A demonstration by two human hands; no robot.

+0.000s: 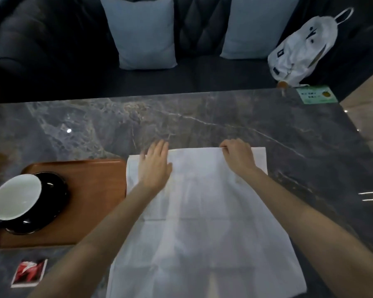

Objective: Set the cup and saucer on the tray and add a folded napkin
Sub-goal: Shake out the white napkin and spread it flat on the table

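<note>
White cloth napkin (202, 211) lies spread flat on the grey marble table (224, 117), w/ faint crease lines across it, near edge reaching toward the bottom of the frame. It is unfolded, 1 layer as far as can be seen.

Left hand (155, 166) rests palm-down on the napkin's far-left part, fingers straight, close together, tips at or just past the far edge; nothing gripped. Right hand (238, 157) sits at the far edge, right of centre, fingers curled, thumb and forefinger pinched on the cloth's edge there. Both forearms bare, crossing over the napkin.

Wooden tray (95, 175) sits to the left, its right rim touching or just under the napkin's left edge; can't tell which. On the tray's left part: black saucer (52, 203) w/ a black cup (15, 198) on it, white inside, handle pointing near-left. Cup looks empty.

Near-left on the table, apart from the tray: small red-and-white packet (29, 272). Far-right table corner: green card (317, 94), text too blurred to read.

Behind the table: dark sofa (41, 50) w/ 2 pale blue cushions (142, 33), and a white backpack (304, 46) propped at the right end.
</note>
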